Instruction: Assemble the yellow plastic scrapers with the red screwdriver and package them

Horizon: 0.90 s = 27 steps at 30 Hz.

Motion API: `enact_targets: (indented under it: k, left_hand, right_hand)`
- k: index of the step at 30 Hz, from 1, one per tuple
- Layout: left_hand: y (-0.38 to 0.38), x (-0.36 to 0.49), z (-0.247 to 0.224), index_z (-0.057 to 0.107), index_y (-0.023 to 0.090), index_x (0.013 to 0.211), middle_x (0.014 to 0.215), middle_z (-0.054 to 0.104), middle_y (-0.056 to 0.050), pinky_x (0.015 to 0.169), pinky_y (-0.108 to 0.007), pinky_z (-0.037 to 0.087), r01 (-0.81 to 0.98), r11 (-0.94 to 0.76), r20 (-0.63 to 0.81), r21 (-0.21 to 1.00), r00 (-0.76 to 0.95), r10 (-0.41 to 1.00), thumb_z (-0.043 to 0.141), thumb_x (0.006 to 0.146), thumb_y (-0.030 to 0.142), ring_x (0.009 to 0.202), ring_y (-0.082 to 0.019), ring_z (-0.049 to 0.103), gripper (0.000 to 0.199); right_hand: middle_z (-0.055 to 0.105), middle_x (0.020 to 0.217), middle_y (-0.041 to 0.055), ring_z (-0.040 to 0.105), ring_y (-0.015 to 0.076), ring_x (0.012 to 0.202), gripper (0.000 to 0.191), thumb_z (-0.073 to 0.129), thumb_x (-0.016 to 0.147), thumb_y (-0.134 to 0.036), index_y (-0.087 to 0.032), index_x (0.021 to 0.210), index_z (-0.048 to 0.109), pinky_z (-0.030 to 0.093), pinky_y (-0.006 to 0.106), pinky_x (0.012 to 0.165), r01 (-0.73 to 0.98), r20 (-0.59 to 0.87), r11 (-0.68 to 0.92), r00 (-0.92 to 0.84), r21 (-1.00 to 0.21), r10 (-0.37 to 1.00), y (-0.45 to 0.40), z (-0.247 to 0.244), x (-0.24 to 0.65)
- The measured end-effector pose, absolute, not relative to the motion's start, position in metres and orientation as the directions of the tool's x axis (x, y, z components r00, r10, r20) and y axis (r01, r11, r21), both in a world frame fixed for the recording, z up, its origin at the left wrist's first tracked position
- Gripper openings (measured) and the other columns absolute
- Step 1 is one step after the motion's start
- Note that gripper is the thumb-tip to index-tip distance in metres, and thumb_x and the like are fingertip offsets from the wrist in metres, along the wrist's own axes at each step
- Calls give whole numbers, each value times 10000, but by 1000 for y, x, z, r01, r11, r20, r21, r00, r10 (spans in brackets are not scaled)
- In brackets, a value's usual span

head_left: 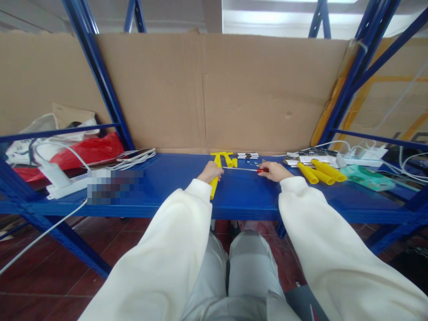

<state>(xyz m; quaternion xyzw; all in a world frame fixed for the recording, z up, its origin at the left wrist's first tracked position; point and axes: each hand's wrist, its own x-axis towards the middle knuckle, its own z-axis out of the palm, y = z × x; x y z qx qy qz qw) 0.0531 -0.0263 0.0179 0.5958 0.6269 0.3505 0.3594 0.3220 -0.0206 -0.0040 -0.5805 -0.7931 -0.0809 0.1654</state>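
Note:
My left hand [211, 172] is closed around a yellow T-shaped plastic piece [214, 189], whose crossbar points toward the cardboard. In my closed right hand [274, 171] is the red handle of a screwdriver [245, 169]. Its metal shaft runs left, and its tip is at or near the yellow piece by my left fingers; exact contact is too small to tell. Just behind my left hand lies another yellow piece [228, 159], with a small yellow part [235, 162] beside it. Small dark and white items [247, 156] lie farther back between my hands.
Several yellow tubes [323, 173] and a green packet [368, 177] lie right on the blue shelf [174, 178]. White power strips and cables flank both sides. A phone [135, 154] and red bag [90, 151] are left. Cardboard [160, 93] stands behind; blue posts rise at both sides.

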Motion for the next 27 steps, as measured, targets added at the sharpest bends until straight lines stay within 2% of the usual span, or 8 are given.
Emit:
enact_targets:
  k: [4,9,15,22,27]
  left_hand:
    - [-24,53,16,649,59,728,374,446,53,474,-220,434,507,43,-31,861,-33,999,616,714,-19,387,-117,498,86]
    - [-25,52,16,659,35,752,365,441,51,476,-222,435,515,32,-24,857,-23,999,598,736,-20,383,-116,495,84]
    - [-26,53,16,655,29,756,355,431,55,447,-215,409,504,35,-28,863,-21,999,591,758,-12,367,-109,472,76]
    - [-25,53,17,654,38,761,360,434,58,449,-209,416,501,42,-30,864,-32,999,601,742,-14,370,-107,477,77]
    - [-25,53,16,653,51,738,369,439,55,449,-212,413,510,36,-24,859,-30,999,607,736,-17,369,-110,486,82]
  right_hand:
    - [741,994,62,674,225,914,132,618,873,-307,-241,968,682,492,305,770,939,335,326,-274,-111,902,-17,-7,324]
    - [721,922,38,660,206,803,250,711,804,-366,-257,1003,605,461,276,666,965,362,253,-211,-72,908,-21,-7,321]
    - [707,832,30,639,188,720,111,646,850,-319,-246,921,602,434,268,638,961,394,271,-231,-47,889,-22,-6,321]
    - [735,941,52,667,208,851,100,643,850,-313,-240,914,668,481,295,735,915,407,394,-329,-85,852,-15,-8,327]
    - [728,924,47,666,215,832,160,680,821,-329,-247,950,632,463,284,677,953,377,288,-233,-97,896,-23,-3,320]
